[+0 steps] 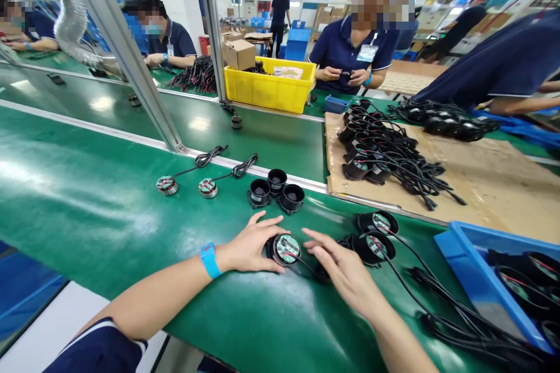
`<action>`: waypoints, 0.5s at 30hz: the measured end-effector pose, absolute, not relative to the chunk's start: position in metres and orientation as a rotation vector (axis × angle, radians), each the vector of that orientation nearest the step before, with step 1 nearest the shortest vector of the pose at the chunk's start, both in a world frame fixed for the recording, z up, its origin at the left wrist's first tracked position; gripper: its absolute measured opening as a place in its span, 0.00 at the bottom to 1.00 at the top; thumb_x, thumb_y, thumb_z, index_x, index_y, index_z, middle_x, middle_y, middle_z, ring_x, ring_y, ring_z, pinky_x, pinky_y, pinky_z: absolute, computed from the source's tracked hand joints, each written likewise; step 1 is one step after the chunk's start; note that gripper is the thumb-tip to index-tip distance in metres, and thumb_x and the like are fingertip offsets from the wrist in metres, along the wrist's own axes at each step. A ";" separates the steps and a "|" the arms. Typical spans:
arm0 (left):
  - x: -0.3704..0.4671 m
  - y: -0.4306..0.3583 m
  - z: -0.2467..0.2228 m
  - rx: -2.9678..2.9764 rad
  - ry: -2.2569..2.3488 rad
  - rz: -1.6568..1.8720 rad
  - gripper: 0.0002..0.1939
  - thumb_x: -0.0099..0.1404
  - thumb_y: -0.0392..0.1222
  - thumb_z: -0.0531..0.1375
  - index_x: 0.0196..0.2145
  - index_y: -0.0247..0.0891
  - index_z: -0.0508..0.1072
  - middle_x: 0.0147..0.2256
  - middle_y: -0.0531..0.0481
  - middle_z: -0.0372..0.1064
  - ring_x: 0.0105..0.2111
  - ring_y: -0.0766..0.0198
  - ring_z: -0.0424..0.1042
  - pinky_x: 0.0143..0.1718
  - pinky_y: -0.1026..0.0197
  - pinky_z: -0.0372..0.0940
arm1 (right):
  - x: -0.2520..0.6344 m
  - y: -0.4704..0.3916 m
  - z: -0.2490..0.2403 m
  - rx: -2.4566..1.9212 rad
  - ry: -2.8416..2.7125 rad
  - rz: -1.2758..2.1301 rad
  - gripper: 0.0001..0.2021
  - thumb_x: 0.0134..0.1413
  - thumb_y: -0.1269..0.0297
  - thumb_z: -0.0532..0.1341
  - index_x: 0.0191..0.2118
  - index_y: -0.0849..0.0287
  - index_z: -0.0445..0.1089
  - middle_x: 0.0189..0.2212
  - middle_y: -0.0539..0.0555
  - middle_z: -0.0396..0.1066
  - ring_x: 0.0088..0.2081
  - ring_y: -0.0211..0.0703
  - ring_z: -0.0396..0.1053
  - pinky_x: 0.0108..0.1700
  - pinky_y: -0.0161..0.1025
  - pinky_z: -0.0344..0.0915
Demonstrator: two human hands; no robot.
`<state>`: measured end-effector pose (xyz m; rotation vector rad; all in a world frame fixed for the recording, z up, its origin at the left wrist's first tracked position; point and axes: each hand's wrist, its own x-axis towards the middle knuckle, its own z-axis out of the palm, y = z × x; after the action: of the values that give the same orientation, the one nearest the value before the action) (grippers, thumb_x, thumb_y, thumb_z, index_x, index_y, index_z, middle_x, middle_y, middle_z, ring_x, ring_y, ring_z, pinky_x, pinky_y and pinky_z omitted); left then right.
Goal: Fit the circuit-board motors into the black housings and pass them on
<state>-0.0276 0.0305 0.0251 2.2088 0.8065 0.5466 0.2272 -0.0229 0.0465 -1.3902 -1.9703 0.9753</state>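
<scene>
My left hand (251, 243), with a blue band at the wrist, is wrapped around a round black housing (272, 250) on the green bench. A round green circuit board (289, 248) with red and black wires shows at its top. From it a black cable runs right, under my right hand (345, 274). That hand is just right of the housing, fingers stretched out and apart from the board. Behind are three black cups (277, 179) and two round motor parts with boards (208, 187), their cables coiled. Two filled housings (373, 247) stand right of my right hand.
A blue bin (464, 262) of housings stands at the right, beside trailing black cables (472, 320). Cardboard (481, 169) beyond carries many cabled housings. A metal post (131, 58) rises at the left. Co-workers sit across the line near a yellow crate (266, 90).
</scene>
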 end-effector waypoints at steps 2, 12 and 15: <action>-0.028 0.027 0.037 2.186 0.764 0.672 0.28 0.62 0.55 0.68 0.55 0.41 0.71 0.57 0.39 0.72 0.68 0.47 0.56 0.69 0.38 0.36 | 0.242 -0.029 0.049 -1.452 -2.018 1.059 0.21 0.67 0.51 0.55 0.61 0.52 0.65 0.40 0.53 0.78 0.35 0.42 0.77 0.39 0.38 0.73; -0.022 0.018 0.013 2.227 0.910 0.573 0.21 0.77 0.42 0.50 0.65 0.46 0.58 0.52 0.47 0.76 0.57 0.56 0.70 0.62 0.45 0.57 | 0.197 -0.062 0.030 -1.384 -1.986 0.912 0.32 0.50 0.49 0.70 0.58 0.53 0.64 0.44 0.54 0.76 0.35 0.44 0.76 0.40 0.39 0.73; -0.020 0.018 0.008 2.186 0.995 0.625 0.23 0.76 0.41 0.48 0.66 0.45 0.55 0.55 0.45 0.72 0.58 0.55 0.68 0.61 0.45 0.60 | 0.190 -0.062 0.036 -1.191 -2.007 0.662 0.26 0.52 0.53 0.68 0.54 0.54 0.65 0.40 0.53 0.78 0.37 0.44 0.78 0.40 0.37 0.75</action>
<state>-0.0200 0.0179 0.0076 2.1865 0.9954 0.6248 0.1904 -0.0616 0.0355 -1.1910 -2.0074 0.6616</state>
